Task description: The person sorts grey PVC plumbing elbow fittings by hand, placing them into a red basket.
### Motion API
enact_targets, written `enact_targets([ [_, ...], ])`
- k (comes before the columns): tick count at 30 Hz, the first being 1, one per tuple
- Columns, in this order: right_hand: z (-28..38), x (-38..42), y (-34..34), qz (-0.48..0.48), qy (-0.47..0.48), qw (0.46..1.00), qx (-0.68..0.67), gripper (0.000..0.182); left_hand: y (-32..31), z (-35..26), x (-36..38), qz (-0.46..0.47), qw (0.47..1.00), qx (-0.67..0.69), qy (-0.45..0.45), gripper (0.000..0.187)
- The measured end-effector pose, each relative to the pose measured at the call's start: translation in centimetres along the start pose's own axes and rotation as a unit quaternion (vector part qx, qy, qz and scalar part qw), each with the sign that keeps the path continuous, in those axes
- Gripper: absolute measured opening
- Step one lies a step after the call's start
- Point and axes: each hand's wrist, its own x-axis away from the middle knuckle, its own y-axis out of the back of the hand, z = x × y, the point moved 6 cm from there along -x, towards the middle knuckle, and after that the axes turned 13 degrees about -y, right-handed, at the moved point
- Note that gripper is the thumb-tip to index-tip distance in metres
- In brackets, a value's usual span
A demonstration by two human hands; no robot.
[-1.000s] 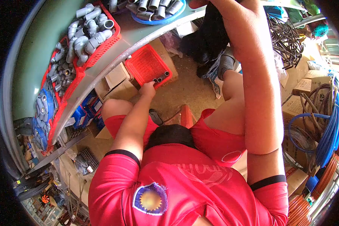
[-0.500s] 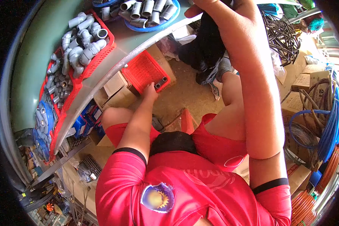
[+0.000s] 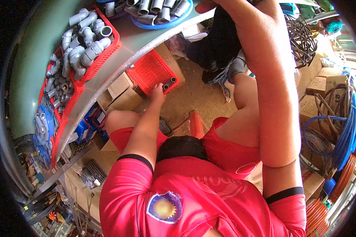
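My left hand (image 3: pixel 157 94) is down at the near edge of a red plastic basket (image 3: pixel 146 71). Its fingers curl at the rim, partly hidden by the back of the hand. Right beside them, two grey pipe fittings (image 3: pixel 169 83) stand in the basket's corner. My right hand (image 3: pixel 241 10) is raised at the top of the view, close to the metal table edge. Its thumb points left, and the other fingers are cut off by the frame, so I cannot tell what it holds.
On the curved green table (image 3: pixel 31 71) at left, a red basket (image 3: pixel 103 59) holds grey pipe elbows (image 3: pixel 81 55). A blue tray (image 3: pixel 166 24) carries more fittings. Cardboard boxes (image 3: pixel 122 93) stand below. Blue hose coils (image 3: pixel 346 130) hang at right. A dark bag (image 3: pixel 217 43) is ahead.
The view has shifted slightly. My left hand stays at the basket rim, now a little apart from the fittings in the corner. My right arm remains raised.
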Motion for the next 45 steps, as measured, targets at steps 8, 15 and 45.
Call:
enact_targets([
  [8, -1.3, -1.4, 0.8, 0.050, 0.063, 0.997, -0.018, 0.040, -0.4, 0.4, -0.3, 0.021, 1.000, -0.004, 0.009, 0.054],
  [15, -0.3, -0.2, 0.4, 0.003, -0.009, 1.000, -0.010, 0.039, -3.3, 2.3, -1.3, 0.044, 0.998, -0.029, 0.029, 0.066],
  [45, -0.8, -0.9, -0.2, 0.011, 0.008, 1.000, -0.027, 0.038, 1.2, -0.9, 2.5, 0.040, 0.993, -0.061, 0.098, 0.087],
])
